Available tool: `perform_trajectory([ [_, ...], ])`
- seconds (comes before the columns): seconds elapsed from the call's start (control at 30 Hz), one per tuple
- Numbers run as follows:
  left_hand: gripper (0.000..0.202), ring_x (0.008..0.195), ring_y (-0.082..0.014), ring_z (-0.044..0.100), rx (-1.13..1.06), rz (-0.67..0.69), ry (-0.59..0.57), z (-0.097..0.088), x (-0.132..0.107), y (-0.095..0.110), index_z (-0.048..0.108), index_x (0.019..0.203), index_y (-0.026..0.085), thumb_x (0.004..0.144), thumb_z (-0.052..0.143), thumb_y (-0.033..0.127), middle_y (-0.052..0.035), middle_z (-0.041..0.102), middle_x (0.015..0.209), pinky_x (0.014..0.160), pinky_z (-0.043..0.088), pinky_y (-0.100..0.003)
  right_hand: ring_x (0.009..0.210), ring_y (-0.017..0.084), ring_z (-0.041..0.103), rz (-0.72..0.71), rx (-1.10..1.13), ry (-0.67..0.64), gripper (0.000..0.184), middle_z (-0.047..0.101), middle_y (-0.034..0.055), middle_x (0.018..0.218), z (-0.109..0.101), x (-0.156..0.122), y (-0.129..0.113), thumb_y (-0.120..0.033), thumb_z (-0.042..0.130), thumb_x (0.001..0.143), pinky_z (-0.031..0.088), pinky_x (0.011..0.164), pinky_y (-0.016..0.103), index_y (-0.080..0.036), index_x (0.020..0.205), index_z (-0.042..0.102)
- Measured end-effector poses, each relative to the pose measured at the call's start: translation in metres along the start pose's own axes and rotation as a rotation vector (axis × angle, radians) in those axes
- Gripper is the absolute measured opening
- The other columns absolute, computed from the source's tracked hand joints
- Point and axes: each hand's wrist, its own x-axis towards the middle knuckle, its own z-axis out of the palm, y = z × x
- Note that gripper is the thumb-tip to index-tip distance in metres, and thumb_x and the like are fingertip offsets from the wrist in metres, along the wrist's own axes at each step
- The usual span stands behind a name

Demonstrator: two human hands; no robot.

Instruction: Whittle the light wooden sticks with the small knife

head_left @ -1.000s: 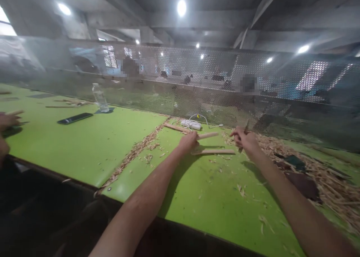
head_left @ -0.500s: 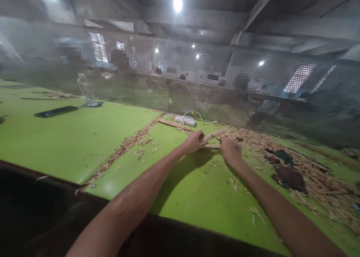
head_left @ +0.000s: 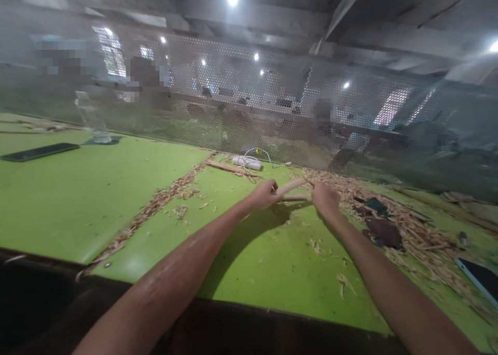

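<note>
My left hand is closed around a pale strip of wood, which points up and to the right above the table. Just below it, a second pale wooden length also runs out from the fingers; whether the two are joined I cannot tell. My right hand is closed on a thin knife, most of it hidden in the fist. The blade's tip is close to the far end of the upper strip.
Wood shavings cover the right side, with dark cloth scraps and a phone. A white power strip and a flat stick lie ahead. Left are a bottle and another phone. A mesh screen borders the green table.
My right hand has moved a little to the right, drawing the knife along the strip to its far end. The view has turned right, bringing the right-hand phone into sight.
</note>
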Motion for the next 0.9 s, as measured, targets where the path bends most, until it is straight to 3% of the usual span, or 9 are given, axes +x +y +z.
perform_trajectory([
  [0.17,0.023,0.054,-0.0142,0.053,-0.095,-0.084,-0.048,-0.003,-0.002,0.005,0.067,0.086,0.016,0.103,0.069,0.032,-0.0010,0.062,0.068,0.052,0.041,-0.029,0.105,0.033,0.078,0.067,0.180,0.084,0.034,0.081,0.0223,0.105,0.007,0.019,0.028,-0.016,0.056,0.099,0.054,0.080,0.033,-0.013,0.115,0.085],
  [0.27,0.035,0.050,-0.0111,0.046,-0.232,-0.102,-0.066,-0.006,-0.003,0.002,0.065,0.082,0.018,0.111,0.054,0.034,-0.0005,0.060,0.065,0.050,0.038,-0.028,0.071,0.021,0.069,0.042,0.555,0.009,0.022,0.072,0.0098,0.077,0.011,0.022,0.029,-0.019,0.060,0.093,0.046,0.062,0.026,-0.015,0.103,0.080],
  [0.37,0.042,0.048,-0.0103,0.043,-0.379,-0.128,-0.065,-0.009,-0.002,-0.005,0.067,0.086,0.019,0.115,0.042,0.036,-0.0005,0.059,0.066,0.048,0.037,-0.027,0.046,0.012,0.046,0.030,1.040,-0.188,0.030,0.056,-0.0048,0.064,0.015,0.018,0.023,-0.025,0.062,0.090,0.033,0.048,0.021,-0.019,0.118,0.071],
  [0.47,0.043,0.050,-0.0105,0.046,-0.444,-0.155,-0.064,-0.013,0.000,-0.011,0.071,0.089,0.020,0.115,0.042,0.040,-0.0010,0.059,0.068,0.048,0.039,-0.026,0.042,0.009,0.039,0.004,1.259,-0.175,0.044,0.051,-0.0099,0.064,0.023,0.015,0.019,-0.030,0.062,0.089,0.028,0.046,0.018,-0.022,0.133,0.064],
  [0.6,0.042,0.049,-0.0103,0.047,-0.444,-0.150,-0.037,-0.018,0.002,-0.016,0.075,0.092,0.017,0.111,0.047,0.043,-0.0001,0.057,0.067,0.048,0.040,-0.025,0.048,0.012,0.045,-0.011,1.131,-0.028,0.043,0.054,-0.0066,0.066,0.039,0.022,0.019,-0.028,0.056,0.091,0.034,0.049,0.021,-0.017,0.131,0.067],
  [0.73,0.038,0.047,-0.0103,0.046,-0.359,-0.181,-0.002,-0.025,0.002,-0.021,0.075,0.094,0.016,0.109,0.049,0.039,-0.0002,0.058,0.066,0.046,0.039,-0.025,0.072,0.019,0.062,-0.186,0.896,0.127,0.025,0.067,0.0039,0.079,0.054,0.033,0.022,-0.023,0.058,0.089,0.046,0.065,0.025,-0.016,0.107,0.075],
  [0.9,0.041,0.043,-0.0114,0.046,-0.214,-0.173,0.072,-0.032,0.007,-0.030,0.071,0.088,0.016,0.110,0.047,0.040,0.0007,0.055,0.058,0.046,0.040,-0.026,0.080,0.024,0.067,-0.321,0.783,0.143,0.021,0.074,0.0083,0.085,0.066,0.040,0.025,-0.023,0.061,0.091,0.050,0.074,0.030,-0.017,0.103,0.077],
])
